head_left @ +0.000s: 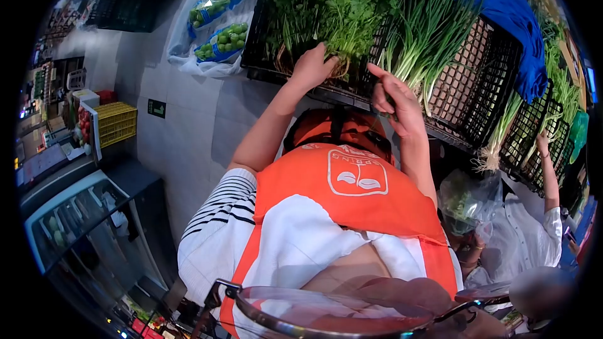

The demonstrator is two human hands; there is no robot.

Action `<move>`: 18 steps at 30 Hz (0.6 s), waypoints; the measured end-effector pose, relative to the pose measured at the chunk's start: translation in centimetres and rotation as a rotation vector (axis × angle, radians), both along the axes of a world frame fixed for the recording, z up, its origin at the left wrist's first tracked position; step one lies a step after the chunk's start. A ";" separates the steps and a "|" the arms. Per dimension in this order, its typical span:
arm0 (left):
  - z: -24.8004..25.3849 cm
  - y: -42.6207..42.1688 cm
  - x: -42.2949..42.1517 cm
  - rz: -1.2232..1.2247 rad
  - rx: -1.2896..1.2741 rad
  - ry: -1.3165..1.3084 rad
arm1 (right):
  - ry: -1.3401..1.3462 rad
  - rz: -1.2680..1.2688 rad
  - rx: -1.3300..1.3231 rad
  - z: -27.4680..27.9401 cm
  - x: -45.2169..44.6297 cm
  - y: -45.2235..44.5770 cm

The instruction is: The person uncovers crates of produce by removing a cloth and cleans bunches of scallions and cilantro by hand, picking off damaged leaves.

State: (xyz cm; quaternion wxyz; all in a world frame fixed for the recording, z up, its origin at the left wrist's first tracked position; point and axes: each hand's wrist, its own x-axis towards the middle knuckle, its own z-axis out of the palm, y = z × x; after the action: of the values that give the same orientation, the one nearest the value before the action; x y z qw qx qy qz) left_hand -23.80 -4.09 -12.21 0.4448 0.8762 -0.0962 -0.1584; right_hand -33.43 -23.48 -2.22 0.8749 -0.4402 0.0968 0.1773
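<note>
My left hand [312, 68] is at the stem ends of the leafy green herbs, which look like cilantro [333, 0], in a black crate [260, 47]. Its fingers close around the lower stems and are partly hidden among them. To the right, my right hand [399, 99] is over the crate's front edge, beside the spring onions [433, 19]. Its index finger points out while the other fingers curl in, with something small and dark green, too small to make out, at the palm.
Packs of green fruit [229, 41] lie left of the crate. On the right are a mesh crate [474, 81], a blue cloth [531, 56] and a co-worker in a white shirt [521, 229] reaching to greens. A yellow crate [117, 123] and a glass-topped case [81, 207] stand left.
</note>
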 end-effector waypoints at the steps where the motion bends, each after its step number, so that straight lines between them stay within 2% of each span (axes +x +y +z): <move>1: -0.2 0.0 0.1 -0.048 0.045 -0.030 | -0.006 0.026 -0.021 0.3 0.2 0.7; 5: 1.6 0.0 -0.4 -0.007 -0.208 -0.097 | 0.000 0.053 -0.019 -0.4 0.8 1.8; 8: 2.0 0.5 -0.7 0.083 -0.492 0.000 | 0.025 0.073 -0.022 -0.7 0.9 1.8; 11: 4.9 0.5 -1.4 0.162 -0.733 0.204 | 0.040 0.009 -0.047 -1.2 1.3 2.1; 15: 6.5 0.4 -2.6 0.149 -0.783 0.298 | 0.053 -0.113 -0.076 -2.1 2.2 2.8; 18: 6.5 0.3 -3.3 0.139 -0.780 0.306 | 0.034 -0.146 -0.233 -2.3 2.9 3.8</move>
State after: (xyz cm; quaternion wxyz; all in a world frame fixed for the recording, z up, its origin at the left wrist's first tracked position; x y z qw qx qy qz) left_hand -27.08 -3.77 -5.66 0.7619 0.6131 -0.0223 -0.2080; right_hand -30.57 -19.71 -4.48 0.8266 -0.5276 0.1632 0.1083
